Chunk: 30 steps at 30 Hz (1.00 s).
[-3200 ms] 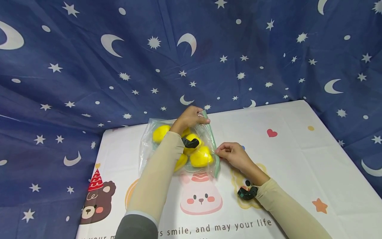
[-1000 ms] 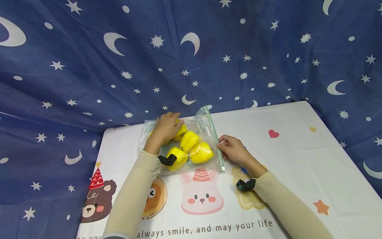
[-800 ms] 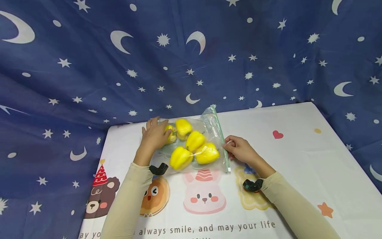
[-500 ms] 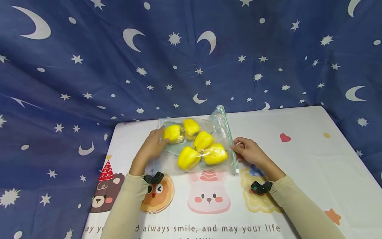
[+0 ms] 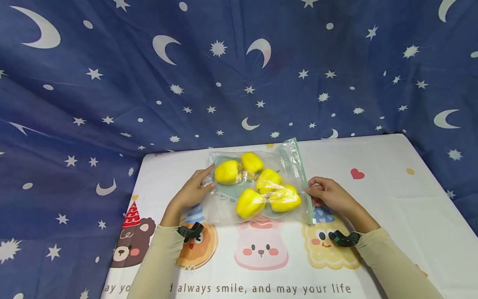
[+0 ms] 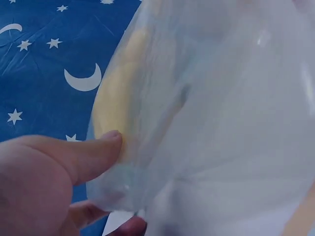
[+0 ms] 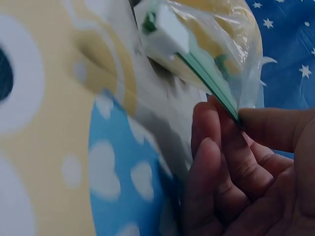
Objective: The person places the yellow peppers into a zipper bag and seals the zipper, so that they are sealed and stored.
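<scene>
A clear zip bag holding several yellow bell peppers lies sideways over the table, its green zip strip on the right. My left hand grips the bag's left end, thumb on top; in the left wrist view the thumb presses the plastic and fingertips show below. My right hand pinches the zip strip around its middle. The right wrist view shows the strip between thumb and fingers, with a white slider at the strip's near end.
The white tablecloth carries printed cartoon animals and lettering. Behind it and at both sides hangs a dark blue curtain with moons and stars. A black wrist device sits on each forearm.
My left hand has gone from the bag's top right corner across to its left end. In the last half second the bag has shifted right and slightly toward me, with both hands on it.
</scene>
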Each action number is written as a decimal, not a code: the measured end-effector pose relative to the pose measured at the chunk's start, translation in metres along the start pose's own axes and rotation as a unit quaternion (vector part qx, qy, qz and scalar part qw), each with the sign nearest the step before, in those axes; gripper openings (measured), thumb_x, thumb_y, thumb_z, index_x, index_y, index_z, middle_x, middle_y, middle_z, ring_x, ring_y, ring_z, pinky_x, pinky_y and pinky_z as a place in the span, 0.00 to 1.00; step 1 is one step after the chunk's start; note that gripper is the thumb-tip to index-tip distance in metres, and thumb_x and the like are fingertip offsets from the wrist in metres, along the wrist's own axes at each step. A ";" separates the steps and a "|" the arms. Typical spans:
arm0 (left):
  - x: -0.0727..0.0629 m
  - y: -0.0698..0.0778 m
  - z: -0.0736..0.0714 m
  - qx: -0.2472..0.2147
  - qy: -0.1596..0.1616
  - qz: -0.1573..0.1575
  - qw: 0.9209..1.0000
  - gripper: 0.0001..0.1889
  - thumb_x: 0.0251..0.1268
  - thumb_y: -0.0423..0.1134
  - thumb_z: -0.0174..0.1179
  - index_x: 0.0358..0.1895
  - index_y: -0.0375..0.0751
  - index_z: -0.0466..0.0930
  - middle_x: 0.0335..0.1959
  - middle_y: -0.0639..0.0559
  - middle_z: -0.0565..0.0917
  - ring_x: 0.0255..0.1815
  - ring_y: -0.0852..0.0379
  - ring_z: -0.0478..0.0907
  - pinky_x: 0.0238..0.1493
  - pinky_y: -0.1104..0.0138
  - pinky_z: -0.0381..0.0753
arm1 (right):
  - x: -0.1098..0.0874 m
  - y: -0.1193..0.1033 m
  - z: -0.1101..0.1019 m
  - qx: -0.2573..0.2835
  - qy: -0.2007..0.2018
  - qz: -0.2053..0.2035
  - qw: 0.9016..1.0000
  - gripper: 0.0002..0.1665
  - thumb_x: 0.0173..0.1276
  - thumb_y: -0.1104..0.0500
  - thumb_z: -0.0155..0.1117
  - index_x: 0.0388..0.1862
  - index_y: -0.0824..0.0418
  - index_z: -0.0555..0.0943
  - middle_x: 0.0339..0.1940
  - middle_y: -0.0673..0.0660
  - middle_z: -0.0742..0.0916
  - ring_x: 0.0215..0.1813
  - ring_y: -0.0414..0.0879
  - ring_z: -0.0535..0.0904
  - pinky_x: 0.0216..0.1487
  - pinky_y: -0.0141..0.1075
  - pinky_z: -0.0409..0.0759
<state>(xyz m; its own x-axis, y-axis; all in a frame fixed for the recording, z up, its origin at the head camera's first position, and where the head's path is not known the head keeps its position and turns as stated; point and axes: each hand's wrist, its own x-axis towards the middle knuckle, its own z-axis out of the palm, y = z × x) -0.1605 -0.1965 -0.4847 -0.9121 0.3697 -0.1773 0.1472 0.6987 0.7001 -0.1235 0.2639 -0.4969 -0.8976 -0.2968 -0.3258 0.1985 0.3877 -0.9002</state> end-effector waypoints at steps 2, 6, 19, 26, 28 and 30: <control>0.000 0.001 0.002 -0.012 -0.007 0.016 1.000 0.35 0.78 0.47 0.55 0.83 0.60 0.52 0.78 0.41 0.63 0.69 0.37 0.69 0.73 0.39 0.65 | -0.004 0.002 -0.004 0.001 0.001 -0.002 1.000 0.18 0.75 0.56 0.64 0.50 0.70 0.72 0.25 0.62 0.81 0.27 0.49 0.78 0.31 0.36 0.82; 0.000 0.003 0.008 -0.008 -0.013 0.038 0.999 0.33 0.80 0.48 0.52 0.83 0.59 0.53 0.81 0.43 0.59 0.80 0.37 0.57 0.78 0.37 0.55 | -0.011 0.008 -0.012 0.002 0.000 -0.002 1.000 0.18 0.75 0.57 0.64 0.49 0.71 0.72 0.24 0.61 0.82 0.27 0.48 0.77 0.31 0.35 0.82; -0.005 0.024 0.029 0.032 -0.012 -0.003 0.999 0.31 0.80 0.57 0.49 0.81 0.73 0.51 0.83 0.54 0.58 0.72 0.36 0.60 0.57 0.25 0.54 | -0.027 0.019 -0.038 -0.020 0.006 0.010 1.000 0.21 0.75 0.56 0.63 0.54 0.71 0.73 0.27 0.54 0.84 0.30 0.47 0.78 0.34 0.35 0.84; -0.005 0.030 0.039 0.049 -0.015 -0.005 0.999 0.31 0.80 0.60 0.45 0.81 0.78 0.48 0.83 0.58 0.57 0.74 0.40 0.59 0.58 0.34 0.55 | -0.035 0.029 -0.052 -0.035 0.001 0.012 0.999 0.21 0.75 0.56 0.64 0.53 0.72 0.72 0.25 0.56 0.84 0.28 0.48 0.79 0.34 0.36 0.84; -0.005 0.031 0.040 0.051 -0.019 0.001 0.999 0.30 0.80 0.60 0.45 0.81 0.77 0.49 0.83 0.59 0.57 0.74 0.40 0.59 0.58 0.35 0.55 | -0.036 0.032 -0.055 -0.041 0.001 0.017 0.999 0.21 0.75 0.55 0.64 0.53 0.72 0.73 0.25 0.56 0.84 0.28 0.48 0.80 0.34 0.36 0.85; -0.006 0.032 0.040 0.052 -0.022 0.003 0.998 0.30 0.80 0.59 0.45 0.81 0.76 0.50 0.83 0.59 0.58 0.74 0.40 0.59 0.58 0.35 0.56 | -0.037 0.033 -0.057 -0.042 0.002 0.022 0.999 0.22 0.74 0.55 0.65 0.54 0.71 0.73 0.25 0.55 0.85 0.29 0.47 0.80 0.34 0.36 0.85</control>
<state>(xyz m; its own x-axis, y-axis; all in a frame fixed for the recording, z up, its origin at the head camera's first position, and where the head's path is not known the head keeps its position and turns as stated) -0.1353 -0.1523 -0.4888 -0.8937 0.3993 -0.2045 0.1942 0.7553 0.6259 -0.1059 0.3374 -0.4985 -0.8903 -0.2746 -0.3632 0.2045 0.4714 -0.8579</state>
